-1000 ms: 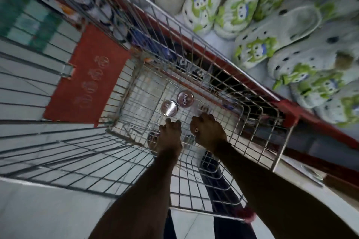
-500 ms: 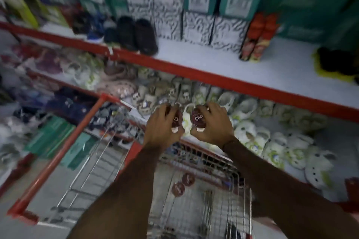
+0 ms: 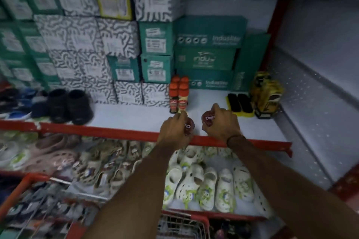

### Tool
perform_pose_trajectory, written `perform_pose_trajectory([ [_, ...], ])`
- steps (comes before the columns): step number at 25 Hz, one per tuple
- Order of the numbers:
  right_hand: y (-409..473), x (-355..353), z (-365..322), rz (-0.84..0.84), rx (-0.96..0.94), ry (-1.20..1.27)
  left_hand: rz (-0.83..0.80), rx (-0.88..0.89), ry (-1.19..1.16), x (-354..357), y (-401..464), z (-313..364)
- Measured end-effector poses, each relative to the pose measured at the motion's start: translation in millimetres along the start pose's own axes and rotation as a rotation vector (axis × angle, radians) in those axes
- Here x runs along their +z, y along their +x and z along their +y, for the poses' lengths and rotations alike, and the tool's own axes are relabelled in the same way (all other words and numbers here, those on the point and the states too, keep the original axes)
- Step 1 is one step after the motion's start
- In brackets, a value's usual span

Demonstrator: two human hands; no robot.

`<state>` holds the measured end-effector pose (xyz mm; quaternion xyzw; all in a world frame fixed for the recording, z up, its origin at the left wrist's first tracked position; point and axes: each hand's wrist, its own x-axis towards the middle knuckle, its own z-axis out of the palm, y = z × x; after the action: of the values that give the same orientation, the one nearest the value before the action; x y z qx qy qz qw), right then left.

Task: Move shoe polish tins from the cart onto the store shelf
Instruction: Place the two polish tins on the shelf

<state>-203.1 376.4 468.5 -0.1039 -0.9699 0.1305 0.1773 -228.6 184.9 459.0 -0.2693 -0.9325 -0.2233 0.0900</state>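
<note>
My left hand (image 3: 173,132) grips a round dark-red shoe polish tin (image 3: 189,126) with white lettering, held over the front edge of the white shelf (image 3: 136,116). My right hand (image 3: 220,123) grips a second dark-red tin (image 3: 208,118) a little further in, just above the shelf surface. The two tins are apart, side by side. The wire cart (image 3: 182,225) with its red rim shows only at the bottom edge; its inside is hidden.
Orange-capped bottles (image 3: 178,94) stand just behind my hands. Black brushes on a yellow card (image 3: 240,104) and a yellow pack (image 3: 265,95) sit to the right. Black shoes (image 3: 70,105) lie left. Stacked shoe boxes (image 3: 120,37) fill the back. Clogs (image 3: 209,186) line the lower shelf.
Both hands took a tin each from the cart floor, lifted them, and now hold them forward over the upper shelf. The view has tilted up from the cart to the shelf.
</note>
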Motion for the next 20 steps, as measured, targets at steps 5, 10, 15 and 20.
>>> perform_pose_trajectory([
  [5,35,18,60,-0.039,-0.096,-0.292,-0.095,0.004,-0.135,69,72,29],
  [10,85,35,89,-0.078,-0.188,-0.359,0.019,0.023,-0.055,110,132,32],
  [15,126,45,96,-0.165,-0.203,-0.335,-0.090,0.042,0.166,125,177,27],
  [20,149,57,110,-0.232,-0.198,-0.340,-0.144,0.025,0.204,134,203,21],
])
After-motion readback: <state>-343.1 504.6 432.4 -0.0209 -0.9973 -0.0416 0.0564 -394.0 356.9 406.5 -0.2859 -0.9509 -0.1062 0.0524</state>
